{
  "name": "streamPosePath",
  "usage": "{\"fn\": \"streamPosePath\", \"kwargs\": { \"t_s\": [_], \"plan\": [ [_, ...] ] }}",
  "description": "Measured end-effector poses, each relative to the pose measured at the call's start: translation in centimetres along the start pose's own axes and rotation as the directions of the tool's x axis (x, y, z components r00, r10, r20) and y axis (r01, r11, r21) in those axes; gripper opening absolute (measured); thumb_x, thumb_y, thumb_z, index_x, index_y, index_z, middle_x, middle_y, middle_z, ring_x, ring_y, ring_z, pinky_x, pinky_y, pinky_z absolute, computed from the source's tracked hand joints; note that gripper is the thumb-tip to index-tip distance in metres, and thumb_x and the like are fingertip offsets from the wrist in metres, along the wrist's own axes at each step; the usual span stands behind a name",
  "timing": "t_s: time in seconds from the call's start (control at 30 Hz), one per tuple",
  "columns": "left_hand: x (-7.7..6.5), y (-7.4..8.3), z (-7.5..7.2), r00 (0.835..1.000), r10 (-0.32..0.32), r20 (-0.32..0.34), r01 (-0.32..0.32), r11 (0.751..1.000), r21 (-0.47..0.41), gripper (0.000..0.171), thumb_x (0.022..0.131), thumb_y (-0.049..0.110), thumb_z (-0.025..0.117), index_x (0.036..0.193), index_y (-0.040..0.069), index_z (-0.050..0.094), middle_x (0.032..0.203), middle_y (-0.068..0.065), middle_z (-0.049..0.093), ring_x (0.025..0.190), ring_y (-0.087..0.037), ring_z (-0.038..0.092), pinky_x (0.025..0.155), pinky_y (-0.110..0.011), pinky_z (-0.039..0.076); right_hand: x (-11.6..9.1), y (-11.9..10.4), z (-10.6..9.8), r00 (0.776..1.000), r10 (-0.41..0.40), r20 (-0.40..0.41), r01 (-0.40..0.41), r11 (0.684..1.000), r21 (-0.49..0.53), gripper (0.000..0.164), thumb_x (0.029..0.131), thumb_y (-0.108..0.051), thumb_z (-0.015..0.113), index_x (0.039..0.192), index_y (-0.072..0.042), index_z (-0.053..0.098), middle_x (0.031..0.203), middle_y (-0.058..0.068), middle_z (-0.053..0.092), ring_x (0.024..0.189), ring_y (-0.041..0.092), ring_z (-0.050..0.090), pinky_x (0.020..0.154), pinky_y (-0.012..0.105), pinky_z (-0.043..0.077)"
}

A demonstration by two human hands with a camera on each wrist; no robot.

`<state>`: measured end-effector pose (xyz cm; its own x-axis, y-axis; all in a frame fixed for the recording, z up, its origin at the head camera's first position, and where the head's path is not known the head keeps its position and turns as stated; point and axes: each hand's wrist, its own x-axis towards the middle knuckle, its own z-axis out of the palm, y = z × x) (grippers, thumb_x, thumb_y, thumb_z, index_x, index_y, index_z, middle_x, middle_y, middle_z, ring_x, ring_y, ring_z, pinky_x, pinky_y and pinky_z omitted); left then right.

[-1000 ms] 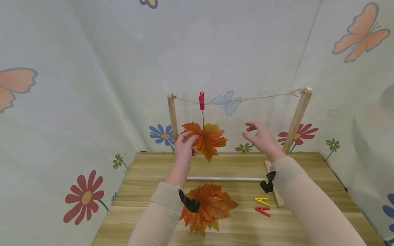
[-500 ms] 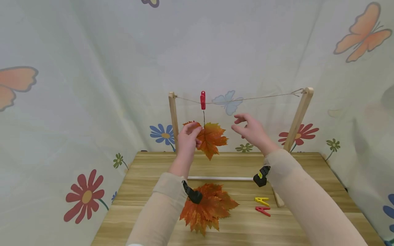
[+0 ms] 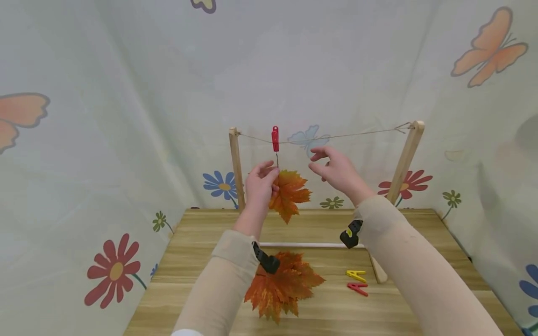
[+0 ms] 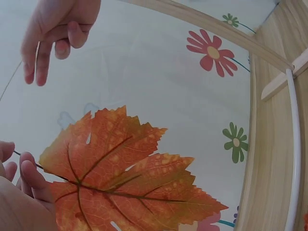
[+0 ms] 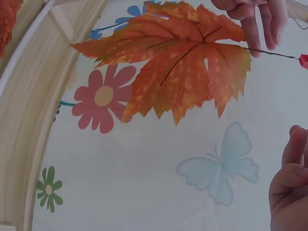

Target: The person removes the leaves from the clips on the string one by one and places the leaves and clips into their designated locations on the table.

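Observation:
An orange maple leaf (image 3: 290,193) hangs by its thin stem from a red clothespin (image 3: 275,139) clipped on a string (image 3: 357,134). My left hand (image 3: 258,189) is at the leaf's left side, its fingers loosely bent around the stem without a visible pinch. In the left wrist view, the stem passes between the thumb and fingers, just above the leaf (image 4: 115,173). To the right, my right hand (image 3: 338,172) hovers below the string, fingers relaxed and thumb apart, holding nothing. The right wrist view shows the stem running up to the clothespin (image 5: 303,61).
Two wooden posts (image 3: 405,161) carry the string, with a white rod (image 3: 311,245) low between them. On the wooden table (image 3: 168,289) lie a pile of maple leaves (image 3: 290,289), a yellow clothespin (image 3: 356,275) and another red clothespin (image 3: 358,288). A printed curtain (image 3: 176,93) hangs behind.
My left hand has risen slightly and moved right to the hanging leaf's stem. My right hand has moved left and up, nearer the leaf. The leaf still hangs from its clothespin.

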<state>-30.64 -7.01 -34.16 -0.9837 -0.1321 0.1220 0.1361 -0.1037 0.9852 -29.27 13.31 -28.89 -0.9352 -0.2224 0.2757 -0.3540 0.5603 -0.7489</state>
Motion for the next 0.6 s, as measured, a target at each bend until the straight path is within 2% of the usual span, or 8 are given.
{"fn": "streamPosePath", "kwargs": {
  "t_s": [0.23,0.4,0.6],
  "plan": [
    [0.1,0.6,0.7,0.999,0.054,-0.002,-0.054,0.999,0.002,0.027,0.089,0.017,0.065,0.115,0.014,0.062,0.107,-0.003,0.063,0.052,-0.015,0.049,0.048,-0.024,0.045,0.2,-1.4,0.2,1.0,0.017,-0.011,-0.017,0.996,0.082,0.049,0.092,-0.032,0.06,0.135,-0.014,0.047,0.12,0.005,0.055,0.071,0.027,0.056,0.065,0.034,0.047],
    [0.1,0.9,1.1,0.998,0.066,-0.01,-0.065,0.996,0.055,0.023,0.088,0.021,0.066,0.111,0.017,0.063,0.105,-0.001,0.061,0.056,-0.016,0.05,0.052,-0.024,0.046,0.5,-2.3,0.0,1.0,-0.004,-0.016,0.006,0.995,0.104,0.047,0.093,-0.03,0.059,0.135,-0.013,0.047,0.12,0.005,0.055,0.071,0.03,0.055,0.066,0.037,0.047],
    [0.2,0.9,0.7,0.997,0.077,-0.005,-0.076,0.992,0.098,0.02,0.088,0.019,0.065,0.108,0.017,0.064,0.103,-0.001,0.06,0.059,-0.019,0.051,0.058,-0.025,0.049,0.8,-3.1,-0.3,1.0,0.002,-0.018,0.0,0.994,0.108,0.045,0.092,-0.032,0.06,0.133,-0.017,0.049,0.118,0.001,0.056,0.07,0.029,0.055,0.068,0.037,0.047]
  ]
}}
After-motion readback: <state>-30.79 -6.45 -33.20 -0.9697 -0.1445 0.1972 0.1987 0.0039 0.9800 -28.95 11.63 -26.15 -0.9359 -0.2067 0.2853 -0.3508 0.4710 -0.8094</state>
